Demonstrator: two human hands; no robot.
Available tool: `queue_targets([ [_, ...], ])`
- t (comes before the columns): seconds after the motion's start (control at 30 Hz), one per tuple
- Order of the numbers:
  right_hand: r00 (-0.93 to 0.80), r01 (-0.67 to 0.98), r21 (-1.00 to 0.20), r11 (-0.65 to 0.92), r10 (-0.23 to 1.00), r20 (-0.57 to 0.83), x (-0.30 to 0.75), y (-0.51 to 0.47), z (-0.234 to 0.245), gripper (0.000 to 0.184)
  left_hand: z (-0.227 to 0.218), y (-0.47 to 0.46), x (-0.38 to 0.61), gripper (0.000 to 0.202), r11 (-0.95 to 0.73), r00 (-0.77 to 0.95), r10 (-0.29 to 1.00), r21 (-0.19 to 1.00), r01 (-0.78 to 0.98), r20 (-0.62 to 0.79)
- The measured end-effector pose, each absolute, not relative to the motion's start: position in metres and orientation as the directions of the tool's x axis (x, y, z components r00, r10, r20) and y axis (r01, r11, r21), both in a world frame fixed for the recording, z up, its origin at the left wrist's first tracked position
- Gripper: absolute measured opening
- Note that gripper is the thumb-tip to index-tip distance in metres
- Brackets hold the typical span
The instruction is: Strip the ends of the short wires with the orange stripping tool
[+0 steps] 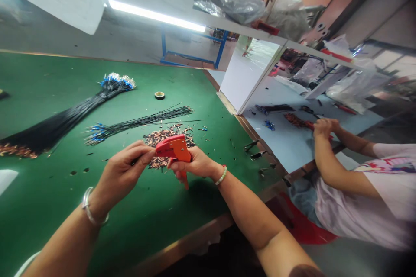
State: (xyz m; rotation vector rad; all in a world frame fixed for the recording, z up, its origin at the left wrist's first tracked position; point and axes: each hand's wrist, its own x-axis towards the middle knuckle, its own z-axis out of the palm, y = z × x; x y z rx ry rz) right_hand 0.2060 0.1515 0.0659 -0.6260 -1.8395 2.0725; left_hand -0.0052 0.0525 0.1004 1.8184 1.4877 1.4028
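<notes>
My right hand (195, 162) is wrapped round the orange-red handles of a wire stripper (175, 147), its head pointing left. Pinched fingers of my left hand (125, 166) meet the stripper's jaw end; a short dark bit of what seems a thin black wire (134, 161) shows by them, the rest hidden. Beneath and behind the tool lies a heap of copper-coloured and black wire scraps (159, 162). Beyond my hands, a loose bundle of black wires (146, 120) with blue and silvery ends rests on the green table (136, 233).
A thicker black wire bundle (65, 119) with bared copper ends lies at the left. A tape roll (159, 95) sits further back. Right of a white partition (247, 73), a co-worker's hands (323, 127) work over a light blue table (292, 156). Clips (256, 155) stand along the right edge.
</notes>
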Motion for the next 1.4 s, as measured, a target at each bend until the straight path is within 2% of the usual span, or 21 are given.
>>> queue_targets([
  [0.53, -0.821, 0.027, -0.996, -0.081, 0.567, -0.068, 0.202, 0.147, 0.06, 0.049, 0.095, 0.052, -0.003, 0.018, -0.377, -0.091, 0.877, 0.794, 0.477, 0.471],
  [0.83, -0.774, 0.024, -1.0, -0.006, 0.633, -0.022, 0.204, 0.147, 0.061, 0.054, 0.088, 0.057, 0.003, 0.014, -0.428, -0.169, 0.813, 0.767, 0.478, 0.558],
  [1.03, -0.834, -0.007, -0.999, -0.035, 0.552, -0.013, 0.206, 0.15, 0.057, 0.043, 0.079, 0.062, 0.002, 0.017, -0.382, -0.222, 0.807, 0.769, 0.512, 0.548],
  [1.17, -0.794, -0.088, -0.992, -0.089, 0.607, 0.016, 0.205, 0.151, 0.058, 0.039, 0.084, 0.058, 0.001, 0.016, -0.341, -0.313, 0.79, 0.802, 0.491, 0.527],
  [1.3, -0.747, -0.158, -0.98, -0.118, 0.664, 0.04, 0.207, 0.159, 0.058, 0.041, 0.092, 0.054, -0.001, 0.017, -0.288, -0.414, 0.768, 0.841, 0.458, 0.489],
  [1.4, -0.805, -0.153, -0.977, -0.147, 0.592, 0.037, 0.208, 0.164, 0.058, 0.045, 0.092, 0.054, -0.003, 0.023, -0.18, -0.507, 0.753, 0.873, 0.453, 0.418],
])
